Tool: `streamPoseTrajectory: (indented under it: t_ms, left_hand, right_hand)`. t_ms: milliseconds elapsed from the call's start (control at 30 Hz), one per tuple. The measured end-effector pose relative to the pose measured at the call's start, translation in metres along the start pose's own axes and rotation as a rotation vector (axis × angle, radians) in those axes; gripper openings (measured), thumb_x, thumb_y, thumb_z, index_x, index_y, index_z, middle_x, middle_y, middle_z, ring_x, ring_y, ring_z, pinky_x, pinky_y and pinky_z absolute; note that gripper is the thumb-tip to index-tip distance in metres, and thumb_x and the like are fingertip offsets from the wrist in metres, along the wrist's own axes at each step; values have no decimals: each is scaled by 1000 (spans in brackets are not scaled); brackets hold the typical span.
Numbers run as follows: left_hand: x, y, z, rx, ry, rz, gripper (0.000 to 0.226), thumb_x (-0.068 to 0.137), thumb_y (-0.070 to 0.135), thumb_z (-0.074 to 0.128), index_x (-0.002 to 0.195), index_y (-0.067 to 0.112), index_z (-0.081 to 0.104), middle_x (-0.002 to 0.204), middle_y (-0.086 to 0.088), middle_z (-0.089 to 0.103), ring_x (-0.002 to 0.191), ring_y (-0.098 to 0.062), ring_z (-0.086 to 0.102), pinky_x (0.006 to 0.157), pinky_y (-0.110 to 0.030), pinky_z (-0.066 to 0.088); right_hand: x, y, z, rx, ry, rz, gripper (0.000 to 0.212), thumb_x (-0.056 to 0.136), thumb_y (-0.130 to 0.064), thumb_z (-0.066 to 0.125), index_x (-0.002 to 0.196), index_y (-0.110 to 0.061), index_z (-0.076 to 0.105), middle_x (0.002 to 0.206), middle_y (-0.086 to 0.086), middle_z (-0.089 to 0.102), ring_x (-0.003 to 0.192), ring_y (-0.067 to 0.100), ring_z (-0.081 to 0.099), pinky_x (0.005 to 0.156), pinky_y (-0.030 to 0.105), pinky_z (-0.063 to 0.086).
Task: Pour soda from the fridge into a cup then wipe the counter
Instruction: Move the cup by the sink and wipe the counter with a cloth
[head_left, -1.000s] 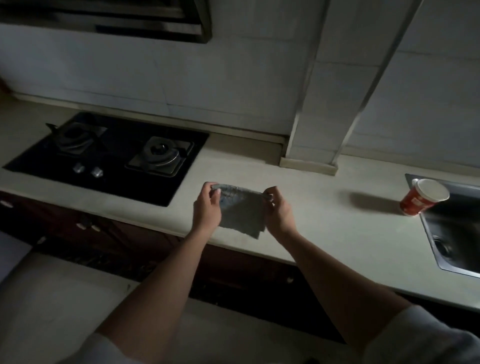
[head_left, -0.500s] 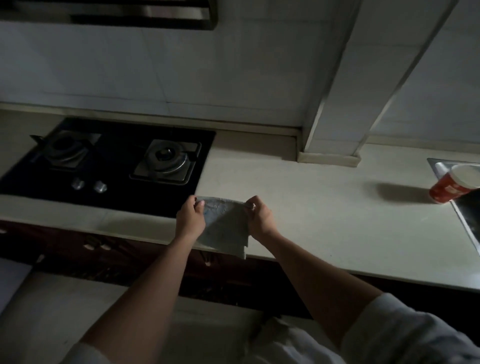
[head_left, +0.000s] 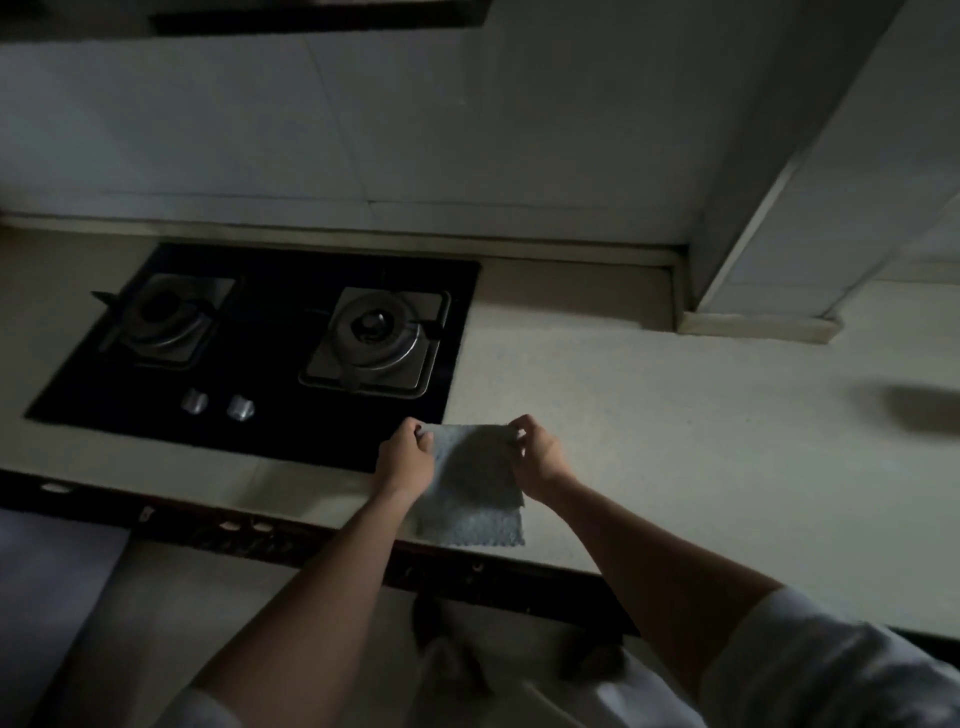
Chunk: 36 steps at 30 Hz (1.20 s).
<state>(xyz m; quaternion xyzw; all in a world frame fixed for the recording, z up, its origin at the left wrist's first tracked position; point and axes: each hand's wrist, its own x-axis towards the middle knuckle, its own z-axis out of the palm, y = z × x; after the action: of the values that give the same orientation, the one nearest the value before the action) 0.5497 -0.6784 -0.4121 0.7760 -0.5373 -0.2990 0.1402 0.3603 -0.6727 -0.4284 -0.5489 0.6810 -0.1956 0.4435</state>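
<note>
Pale counter (head_left: 675, 441), black hob (head_left: 270, 358), tiled wall (head_left: 363, 130); dim, perhaps stone.

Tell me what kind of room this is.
Most likely a home kitchen: a two-burner gas hob set into a pale counter, a tiled wall behind it, and the edge of a range hood above.

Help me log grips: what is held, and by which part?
A grey cloth, pinched at its top corners by the left hand and right hand.
</note>
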Motion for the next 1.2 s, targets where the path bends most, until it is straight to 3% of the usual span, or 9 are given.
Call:
streamPoseTrajectory:
  t_ms: [167, 433, 500, 567, 667, 867, 967, 1100, 1200]
  left_hand:
    - [39, 3, -3, 3, -94, 154, 18, 98, 25, 49, 109, 15, 58, 107, -15, 67, 98, -35, 62, 80, -36, 48]
    - [68, 5, 3, -73, -183, 345, 15, 99, 16, 49, 111, 9, 53, 107, -17, 65, 97, -37, 62, 76, -37, 45]
    - [71, 7, 6, -96, -201, 372, 19, 98, 13, 48, 117, 9, 50, 111, -16, 63, 100, -36, 61, 74, -33, 43]
    - [68, 3, 10, -86, -194, 433, 37, 94, 5, 52, 130, 6, 43, 126, -17, 54, 114, -32, 55, 87, -30, 42]
    - [59, -11, 22, 59, -76, 656, 62, 82, -7, 55, 141, -2, 37, 146, -21, 36, 136, -32, 36, 115, -33, 29]
    - [42, -29, 53, 239, -228, 746, 62, 97, -2, 40, 153, 5, 15, 162, -9, 11, 147, -21, 21, 117, -23, 10]
    - [45, -23, 62, 260, -136, 780, 67, 84, -8, 60, 145, -4, 35, 150, -23, 36, 137, -35, 40, 114, -39, 26]
    - [57, -10, 70, 242, -166, 705, 61, 92, -3, 46, 150, -1, 25, 152, -24, 32, 142, -35, 32, 118, -43, 23]
    - [64, -9, 84, 306, -104, 716, 60, 87, 5, 34, 146, -4, 24, 145, -27, 42, 135, -36, 44, 113, -46, 31]
  right_hand:
    - [22, -18, 14, -88, 99, 59, 30, 93, -7, 55, 122, -13, 57, 110, 14, 68, 97, 29, 66, 71, 29, 50]
    - [33, -34, 35, -14, 381, 100, 40, 93, 0, 51, 130, -15, 55, 118, 13, 66, 105, 26, 64, 82, 28, 51]
    - [32, -38, 36, -74, 405, 119, 56, 91, -1, 52, 144, -16, 42, 136, 13, 54, 123, 27, 52, 100, 36, 48]
    - [27, -41, 42, -186, 425, 139, 62, 96, -7, 47, 153, -15, 25, 153, 12, 34, 137, 27, 35, 114, 40, 36]
    - [17, -36, 64, -330, 334, 16, 59, 100, -12, 39, 155, -14, 17, 161, 11, 21, 148, 25, 20, 121, 37, 20]
    - [10, -12, 100, -667, 121, -115, 68, 95, -32, 17, 156, -7, -1, 164, 9, -4, 150, 25, -11, 121, 37, -9]
    - [20, -3, 93, -662, 161, -171, 68, 97, -30, 31, 156, -7, 8, 164, 11, 10, 151, 27, 0, 122, 39, -2]
    - [43, 0, 69, -632, 199, -235, 62, 93, -28, 42, 150, -9, 31, 154, 14, 36, 146, 32, 28, 121, 43, 19]
    - [54, 5, 63, -610, 170, -260, 63, 99, -27, 38, 156, -15, 15, 164, 9, 13, 151, 27, 4, 123, 40, 2]
